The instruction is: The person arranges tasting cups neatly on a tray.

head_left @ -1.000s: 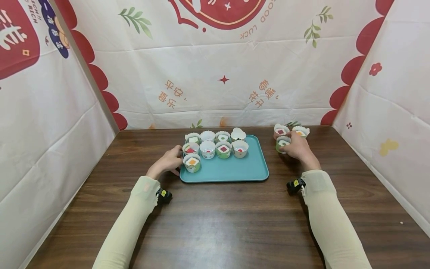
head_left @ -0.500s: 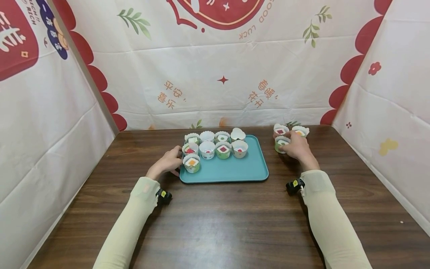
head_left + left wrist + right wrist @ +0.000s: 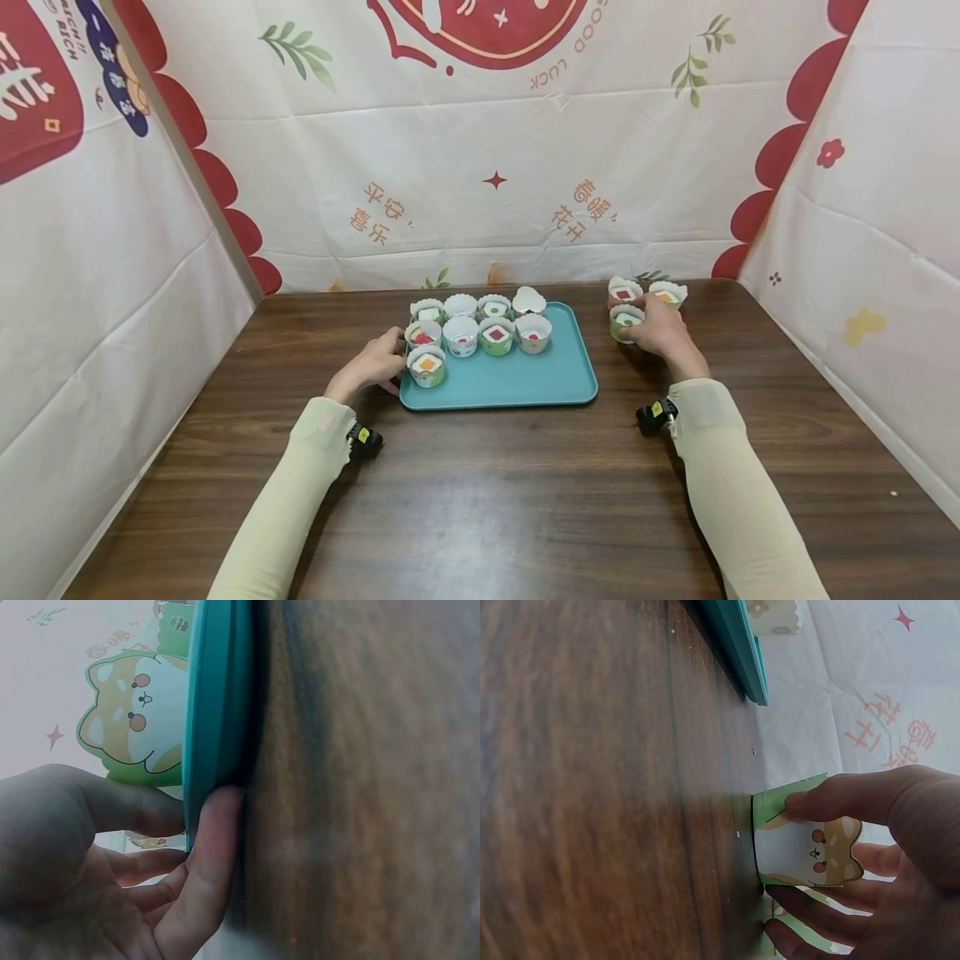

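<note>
My left hand (image 3: 375,362) holds the left edge of a blue-green tray (image 3: 517,385). In the left wrist view its fingers press on the rim and outer wall of the tray (image 3: 217,705). Beyond the tray's right side, my right hand (image 3: 667,329) grips a green paper cake cup (image 3: 618,327) with a white and green filling. The right wrist view shows the thumb on the cup's dog-face side (image 3: 791,844), and the fingers reach around it, its base close to the tabletop. Directly behind stand a cup with a dark red square (image 3: 624,294) and one with an orange centre (image 3: 666,295).
Several paper cups fill the tray's back and left side, among them a cup with an orange square (image 3: 427,367) at the front left and a white cup (image 3: 534,333). All stand on a brown wooden table (image 3: 480,492), with a printed cloth (image 3: 450,150) behind.
The view shifts slightly, but both hands keep their holds; the tray and cups stay where they are.
</note>
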`<state>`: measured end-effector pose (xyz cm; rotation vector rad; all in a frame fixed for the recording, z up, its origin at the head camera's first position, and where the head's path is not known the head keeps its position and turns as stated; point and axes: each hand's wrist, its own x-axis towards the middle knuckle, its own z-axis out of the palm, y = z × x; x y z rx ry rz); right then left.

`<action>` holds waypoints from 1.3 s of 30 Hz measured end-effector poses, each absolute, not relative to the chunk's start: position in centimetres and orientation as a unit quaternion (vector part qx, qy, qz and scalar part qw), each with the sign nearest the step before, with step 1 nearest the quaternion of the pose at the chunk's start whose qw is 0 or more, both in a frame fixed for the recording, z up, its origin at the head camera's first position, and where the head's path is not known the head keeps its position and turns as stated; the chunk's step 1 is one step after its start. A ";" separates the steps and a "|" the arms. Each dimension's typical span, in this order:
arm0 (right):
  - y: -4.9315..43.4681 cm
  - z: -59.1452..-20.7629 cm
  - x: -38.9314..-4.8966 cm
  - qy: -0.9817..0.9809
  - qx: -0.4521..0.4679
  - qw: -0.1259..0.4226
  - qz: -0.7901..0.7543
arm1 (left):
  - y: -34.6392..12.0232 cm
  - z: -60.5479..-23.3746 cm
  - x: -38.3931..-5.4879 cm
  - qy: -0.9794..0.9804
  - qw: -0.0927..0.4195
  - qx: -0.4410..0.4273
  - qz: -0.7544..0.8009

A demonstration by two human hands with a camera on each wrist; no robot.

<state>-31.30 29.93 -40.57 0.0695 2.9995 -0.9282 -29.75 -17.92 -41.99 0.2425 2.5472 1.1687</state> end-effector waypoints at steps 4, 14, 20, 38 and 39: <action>29.9 -40.6 -31.3 0.956 0.029 -0.006 -0.293 | -18.0 -42.1 -29.7 0.892 0.165 0.080 0.412; 29.4 -40.0 -31.3 0.957 0.035 -0.015 -0.288 | -18.2 -42.1 -29.6 0.894 0.162 0.086 0.409; 28.8 -39.9 -31.4 0.957 0.025 -0.026 -0.287 | -18.2 -42.2 -29.7 0.894 0.161 0.083 0.411; 27.7 -40.1 -31.3 0.955 -0.017 -0.024 -0.297 | -18.1 -42.2 -30.0 0.898 0.158 0.080 0.404; 27.6 -40.1 -31.3 0.954 -0.018 -0.024 -0.297 | -18.1 -42.2 -30.1 0.898 0.159 0.080 0.403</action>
